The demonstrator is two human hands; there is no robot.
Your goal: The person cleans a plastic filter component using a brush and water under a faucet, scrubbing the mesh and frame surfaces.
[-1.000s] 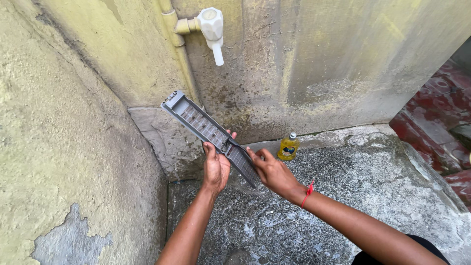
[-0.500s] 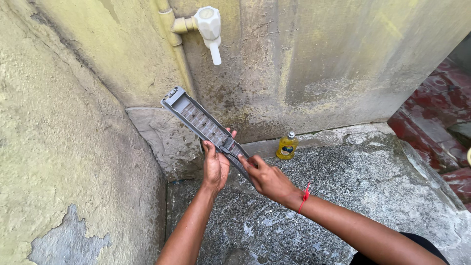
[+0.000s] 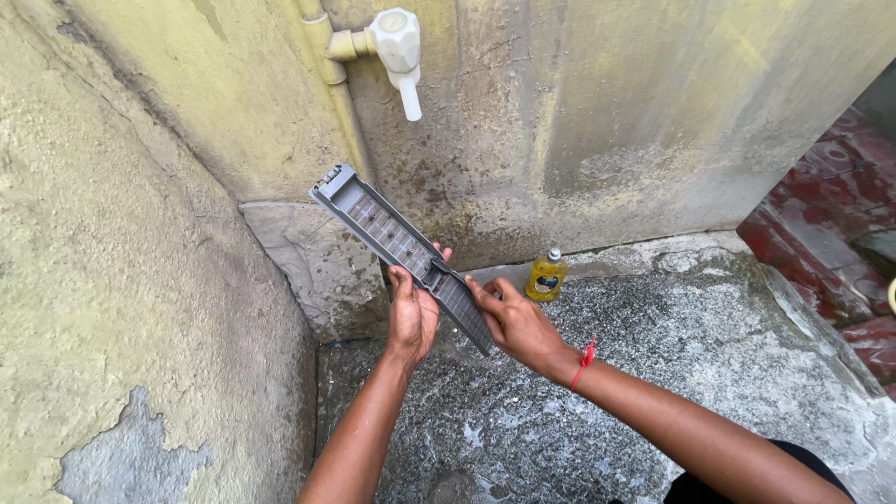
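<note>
A long grey plastic grille panel (image 3: 383, 231) with slotted ribs is held tilted, its upper end toward the wall corner. My left hand (image 3: 412, 313) grips it from below near its middle. My right hand (image 3: 518, 325), with a red string at the wrist, holds the lower end, fingers resting on the ribbed face. A white plastic tap (image 3: 399, 47) sticks out of the wall above the panel; no water is visible from it.
A small yellow bottle with a white cap (image 3: 546, 276) stands on the concrete ledge at the wall's foot. Rough wet concrete floor (image 3: 653, 364) lies below. Stained yellowish walls (image 3: 140, 233) meet in a corner at left. Red tiles (image 3: 831, 233) sit at the right.
My right hand slid up along the panel's face half a second ago, then back down toward the lower end. The panel shifted slightly; my left hand kept its grip.
</note>
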